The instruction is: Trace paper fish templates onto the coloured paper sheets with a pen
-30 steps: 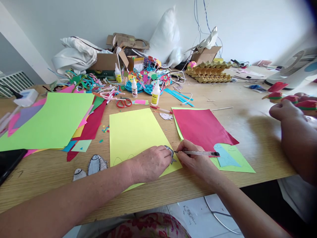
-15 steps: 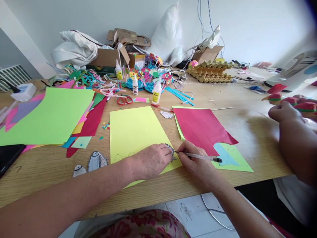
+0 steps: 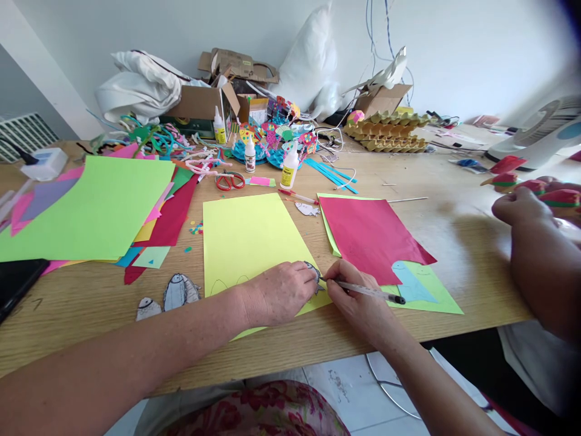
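My right hand (image 3: 358, 297) is closed around a clear-barrelled pen (image 3: 374, 292), its tip at the edge of a small paper fish cutout (image 3: 312, 271). With fingers together, my left hand (image 3: 281, 290) presses that cutout onto a yellow sheet of paper (image 3: 247, 242) and partly covers it. Pencil-thin curved outlines show on the sheet just left of my hand. Several more drawn fish cutouts (image 3: 177, 292) lie on the table beside my left forearm. A white fish cutout (image 3: 307, 209) rests beyond the sheet's right edge.
Red paper (image 3: 363, 233) lies over green paper to the right. Coloured sheets (image 3: 91, 206) are piled at left. Red-handled scissors (image 3: 230, 180), a glue bottle (image 3: 289, 168) and egg trays (image 3: 385, 133) stand farther back. Another person's hand (image 3: 529, 209) holds red-and-green pieces at far right.
The view has shifted slightly. My hands stay almost in place, with the pen tip still at the fish cutout's edge.
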Demonstrator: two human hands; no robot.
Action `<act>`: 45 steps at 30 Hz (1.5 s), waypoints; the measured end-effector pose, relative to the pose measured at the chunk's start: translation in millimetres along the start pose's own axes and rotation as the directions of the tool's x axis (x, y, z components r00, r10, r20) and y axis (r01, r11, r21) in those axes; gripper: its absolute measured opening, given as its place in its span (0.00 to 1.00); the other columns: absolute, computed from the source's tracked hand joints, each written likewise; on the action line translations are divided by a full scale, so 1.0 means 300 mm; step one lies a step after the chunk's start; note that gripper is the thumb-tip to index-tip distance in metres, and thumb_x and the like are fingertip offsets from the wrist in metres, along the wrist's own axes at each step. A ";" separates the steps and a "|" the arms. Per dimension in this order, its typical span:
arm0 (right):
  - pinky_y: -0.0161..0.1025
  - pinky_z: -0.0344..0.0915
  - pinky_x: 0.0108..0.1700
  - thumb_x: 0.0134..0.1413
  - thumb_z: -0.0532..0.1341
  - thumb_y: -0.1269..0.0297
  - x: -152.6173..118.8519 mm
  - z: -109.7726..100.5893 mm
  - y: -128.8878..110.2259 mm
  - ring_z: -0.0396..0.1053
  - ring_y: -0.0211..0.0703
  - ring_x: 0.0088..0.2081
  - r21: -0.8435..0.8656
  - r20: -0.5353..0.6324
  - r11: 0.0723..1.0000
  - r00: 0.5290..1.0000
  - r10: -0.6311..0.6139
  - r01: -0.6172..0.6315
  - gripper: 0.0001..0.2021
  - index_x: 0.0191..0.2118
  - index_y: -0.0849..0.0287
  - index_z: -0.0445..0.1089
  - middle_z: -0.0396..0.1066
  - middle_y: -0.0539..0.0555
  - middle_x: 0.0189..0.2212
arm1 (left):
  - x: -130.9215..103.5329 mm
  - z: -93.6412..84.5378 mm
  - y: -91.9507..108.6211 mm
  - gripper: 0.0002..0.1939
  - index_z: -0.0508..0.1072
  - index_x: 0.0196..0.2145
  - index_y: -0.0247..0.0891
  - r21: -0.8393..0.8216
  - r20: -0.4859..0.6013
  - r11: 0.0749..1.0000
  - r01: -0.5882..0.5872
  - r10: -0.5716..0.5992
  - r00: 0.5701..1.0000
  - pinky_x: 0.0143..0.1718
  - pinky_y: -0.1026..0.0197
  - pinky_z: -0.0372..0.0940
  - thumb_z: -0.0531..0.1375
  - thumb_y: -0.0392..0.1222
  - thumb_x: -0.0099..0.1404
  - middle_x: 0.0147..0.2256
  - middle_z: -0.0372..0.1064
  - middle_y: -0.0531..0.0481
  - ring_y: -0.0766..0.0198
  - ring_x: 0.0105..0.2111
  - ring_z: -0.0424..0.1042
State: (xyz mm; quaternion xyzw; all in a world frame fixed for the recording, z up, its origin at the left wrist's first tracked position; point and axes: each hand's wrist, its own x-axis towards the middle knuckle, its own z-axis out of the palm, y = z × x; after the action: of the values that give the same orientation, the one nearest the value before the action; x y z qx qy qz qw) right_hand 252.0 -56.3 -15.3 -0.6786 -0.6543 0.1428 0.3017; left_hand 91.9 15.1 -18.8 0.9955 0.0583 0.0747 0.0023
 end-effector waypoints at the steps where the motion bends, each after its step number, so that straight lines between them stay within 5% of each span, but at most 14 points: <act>1: 0.34 0.51 0.24 0.46 0.50 0.68 0.000 0.000 0.002 0.57 0.37 0.20 0.011 -0.002 1.000 1.000 0.004 -0.004 0.03 0.26 0.56 0.58 0.60 0.46 0.18 | 0.000 -0.001 0.001 0.08 0.69 0.37 0.29 0.000 0.002 1.000 0.000 0.000 1.000 0.48 0.57 0.61 0.51 0.31 0.64 0.40 0.68 0.41 0.56 0.44 0.65; 9: 0.33 0.51 0.24 0.46 0.53 0.68 -0.005 -0.005 0.037 0.54 0.35 0.20 0.195 -0.011 0.976 0.995 0.097 -0.093 0.04 0.23 0.56 0.58 0.57 0.44 0.17 | -0.001 -0.003 -0.002 0.07 0.70 0.36 0.28 -0.016 0.011 1.000 0.005 -0.004 1.000 0.48 0.57 0.61 0.52 0.30 0.63 0.40 0.68 0.41 0.56 0.43 0.65; 45: 0.34 0.54 0.25 0.46 0.51 0.69 -0.002 0.004 0.012 0.58 0.37 0.21 0.078 -0.036 0.997 0.999 0.010 -0.008 0.03 0.25 0.55 0.59 0.62 0.46 0.18 | -0.001 -0.005 -0.003 0.07 0.69 0.37 0.29 -0.018 0.006 1.000 0.005 -0.005 1.000 0.48 0.57 0.61 0.51 0.30 0.63 0.42 0.68 0.40 0.56 0.45 0.65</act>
State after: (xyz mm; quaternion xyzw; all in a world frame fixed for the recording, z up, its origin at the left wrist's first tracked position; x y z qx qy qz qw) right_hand 254.1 -56.5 -18.3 -0.6719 -0.6396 0.1570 0.3390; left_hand 91.2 15.9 -17.5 0.9955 0.0600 0.0721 0.0116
